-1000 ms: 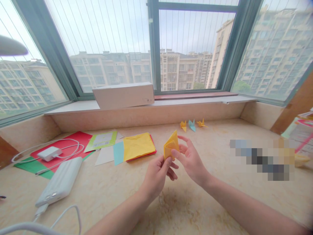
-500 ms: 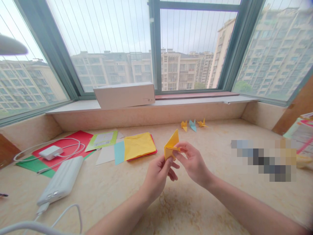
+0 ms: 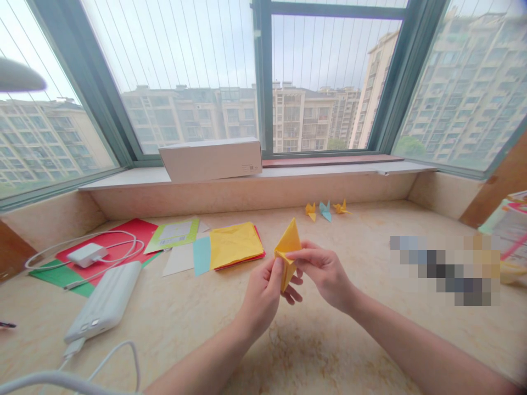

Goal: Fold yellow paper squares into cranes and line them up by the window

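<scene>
A piece of folded yellow origami paper is held up above the counter, its pointed tip upward. My left hand is closed on its left and lower side, thumb in front, the other fingers partly hidden behind it. From the right, the thumb and forefinger of my right hand pinch the paper's middle fold. Behind the hands, by the back wall, stand three small paper cranes: a yellow crane, a light-blue crane and another yellow crane.
Left of my hands lies a stack of yellow paper over red and light-blue sheets. Farther left are a white power bank, a charger with its cable, and red paper. A white box rests on the sill.
The yellow paper has turned more toward me and its lower part now shows below the fold. My right thumb and forefinger have shifted slightly left across its front.
</scene>
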Tool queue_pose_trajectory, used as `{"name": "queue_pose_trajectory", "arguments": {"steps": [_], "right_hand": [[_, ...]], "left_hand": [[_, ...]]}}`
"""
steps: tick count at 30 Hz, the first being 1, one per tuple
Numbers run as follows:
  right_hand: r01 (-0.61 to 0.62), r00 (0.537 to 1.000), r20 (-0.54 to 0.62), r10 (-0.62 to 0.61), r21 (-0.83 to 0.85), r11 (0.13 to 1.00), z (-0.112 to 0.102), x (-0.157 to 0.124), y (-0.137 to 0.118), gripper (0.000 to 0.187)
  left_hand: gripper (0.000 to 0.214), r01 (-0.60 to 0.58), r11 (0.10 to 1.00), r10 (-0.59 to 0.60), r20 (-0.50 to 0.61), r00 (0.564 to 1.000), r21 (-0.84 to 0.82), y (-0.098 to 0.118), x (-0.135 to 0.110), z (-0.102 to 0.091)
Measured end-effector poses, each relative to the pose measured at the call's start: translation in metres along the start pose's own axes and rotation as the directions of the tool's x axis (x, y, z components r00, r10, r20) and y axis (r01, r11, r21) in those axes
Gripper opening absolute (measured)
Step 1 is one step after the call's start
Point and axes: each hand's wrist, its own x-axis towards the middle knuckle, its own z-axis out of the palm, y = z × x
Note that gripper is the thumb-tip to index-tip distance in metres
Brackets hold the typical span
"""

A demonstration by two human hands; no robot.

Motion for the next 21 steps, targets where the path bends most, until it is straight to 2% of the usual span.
{"name": "queue_pose_trajectory", "arguments": {"steps": [4,9,13,17,21], "right_hand": [[-0.025,1.000,-0.001,0.025,0.045,0.999,0.0018,0.0001,-0.0038,0.016],[-0.048,0.998,-0.038,0.050,0.033,0.998,0.0007,0.0018,-0.0062,0.016],[-0.065,0.997,-0.024,0.067,0.048,0.997,-0.0005,0.0034,-0.0059,0.015],[-0.045,0.999,-0.007,0.046,0.036,0.998,-0.0015,0.0034,-0.0058,0.017],[-0.014,1.000,0.011,0.014,-0.018,1.000,-0.0031,0.0024,-0.0048,0.020]], "left_hand": [[0.045,-0.047,0.998,0.047,-0.005,0.999,0.047,0.0011,0.0012,-0.0022],[0.033,-0.125,0.984,0.136,-0.084,0.987,0.129,0.0052,0.0035,-0.0079],[0.030,-0.157,0.977,0.175,-0.126,0.976,0.144,0.0090,0.0035,-0.0097],[0.031,-0.129,0.987,0.142,-0.146,0.979,0.098,0.0100,0.0031,-0.0085],[0.042,-0.083,0.996,0.085,-0.128,0.988,0.022,0.0097,0.0034,-0.0082]]}}
